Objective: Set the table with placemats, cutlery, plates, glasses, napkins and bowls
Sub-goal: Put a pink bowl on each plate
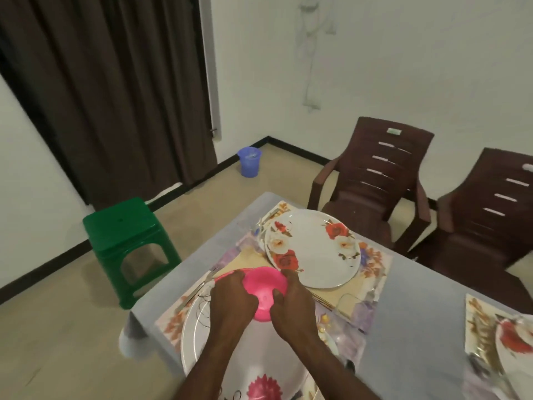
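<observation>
Near plate (pixel 199 336): white, pink flower at its near edge; lies on a floral placemat (pixel 173 321) at the table's near left corner; both forearms cross over it.
Left hand (pixel 230 298): fingers curled round the left side of the pink bowl (pixel 264 287), gripping it.
Right hand (pixel 294 301): thumb pressed on the bowl's underside, fingers wrapped round its right rim; also gripping.
Pink bowl: held tilted, base turned toward the camera, between the near plate and the far plate; cannot tell whether it touches the table.
Cutlery (pixel 202 284): thin metal pieces just left of the left hand, on the placemat edge; blurred.
Glass (pixel 350 306): clear, just right of the right hand, on the mat.
Far plate (pixel 314 249): white with red and cream roses, on the far placemat (pixel 375 264); another rim shows under its left edge.
Table (pixel 418 298): grey cloth.
Right setting (pixel 513 339): third plate and mat at the right border, partly cut off.
Chairs (pixel 375 180): two brown plastic ones beyond the table's far side.
Stool (pixel 127 226): green, on the floor left of the table.
Bucket (pixel 249 161): blue, near the dark curtain (pixel 115 82).
</observation>
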